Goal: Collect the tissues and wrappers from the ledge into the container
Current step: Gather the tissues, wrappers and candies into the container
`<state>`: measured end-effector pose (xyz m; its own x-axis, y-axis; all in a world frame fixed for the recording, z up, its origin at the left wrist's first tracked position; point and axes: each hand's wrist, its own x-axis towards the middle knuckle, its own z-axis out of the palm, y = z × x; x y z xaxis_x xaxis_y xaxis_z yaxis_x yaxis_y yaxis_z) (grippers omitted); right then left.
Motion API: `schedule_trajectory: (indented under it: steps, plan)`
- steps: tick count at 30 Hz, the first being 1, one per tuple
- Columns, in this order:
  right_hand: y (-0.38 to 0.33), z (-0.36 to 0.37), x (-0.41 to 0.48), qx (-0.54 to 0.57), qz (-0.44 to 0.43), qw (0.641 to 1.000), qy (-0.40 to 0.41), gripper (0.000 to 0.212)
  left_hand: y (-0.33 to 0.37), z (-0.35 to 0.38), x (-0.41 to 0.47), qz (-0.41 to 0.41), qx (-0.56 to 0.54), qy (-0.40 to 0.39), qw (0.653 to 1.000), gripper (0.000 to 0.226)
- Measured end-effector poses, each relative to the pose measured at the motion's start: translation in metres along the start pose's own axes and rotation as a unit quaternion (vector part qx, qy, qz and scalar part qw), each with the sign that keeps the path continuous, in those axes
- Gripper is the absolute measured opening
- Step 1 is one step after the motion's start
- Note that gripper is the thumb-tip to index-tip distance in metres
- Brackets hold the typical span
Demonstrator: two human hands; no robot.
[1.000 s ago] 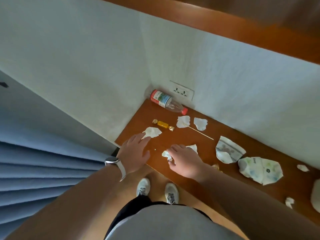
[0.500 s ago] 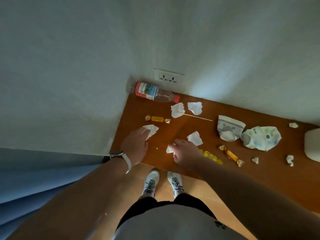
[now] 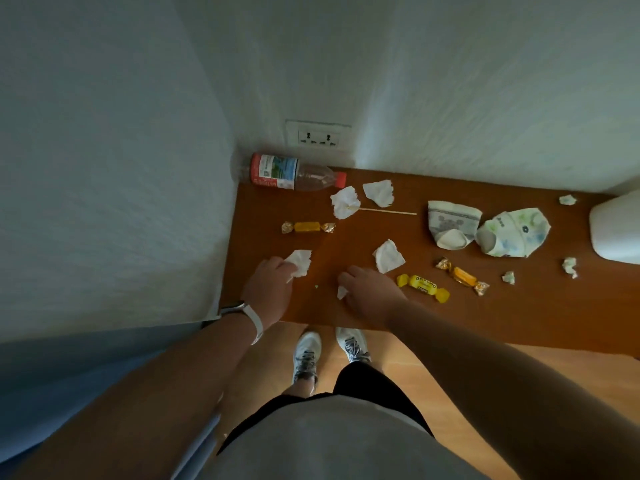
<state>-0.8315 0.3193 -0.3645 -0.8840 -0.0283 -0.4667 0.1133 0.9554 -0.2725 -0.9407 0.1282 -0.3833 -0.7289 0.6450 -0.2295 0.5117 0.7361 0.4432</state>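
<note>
Starting at the left of the brown wooden ledge [image 3: 519,317], we have our left hand [image 3: 268,289] curled onto the near edge of a crumpled white tissue [image 3: 300,260], its fingertips pinching the paper. The tissue is featherlight and limp, so a gentle pinch on any raised fold should lift it, though such thin paper may tear if dragged. Next along, our right hand [image 3: 367,289] is bent over a small white tissue scrap [image 3: 342,292] that peeps out beneath the knuckles, apparently nipped under the fingers. Just beyond lies a loose white tissue [image 3: 388,256], then a yellow twisted sweet wrapper [image 3: 423,287], which looks slick and crinkly and is best taken by a twisted end. Further right sits a crushed grey-patterned paper cup [image 3: 452,223], soft and springy. The white plastic container [image 3: 616,230] stands at the far right of the ledge, well apart from both hands, so we judge closed fists safest for the carry.
</note>
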Motion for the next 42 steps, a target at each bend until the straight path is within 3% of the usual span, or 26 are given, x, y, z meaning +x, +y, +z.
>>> schedule_trajectory:
  steps: [8, 16, 25, 30, 42]
  plan:
    - [-0.007, -0.012, -0.008, 0.079, 0.051, 0.995, 0.044, 0.030, 0.009, -0.020, 0.007, 0.040, -0.041, 0.035, 0.998, 0.026]
    - [-0.010, -0.042, -0.040, 0.140, 0.137, 0.971, 0.139, 0.031, 0.039, -0.049, 0.010, 0.092, -0.073, 0.029, 0.993, 0.030]
    - [-0.007, -0.054, -0.092, 0.210, 0.250, 0.909, 0.258, 0.015, 0.097, -0.052, 0.016, 0.181, -0.099, 0.020, 0.978, 0.029]
    - [0.006, -0.056, -0.135, 0.227, 0.301, 0.878, 0.294, 0.017, 0.141, -0.042, 0.018, 0.242, -0.103, -0.008, 0.965, 0.029]
    - [0.062, -0.016, -0.254, 0.275, 0.402, 0.757, 0.434, 0.015, 0.271, 0.001, 0.000, 0.367, -0.079, -0.065, 0.924, 0.028]
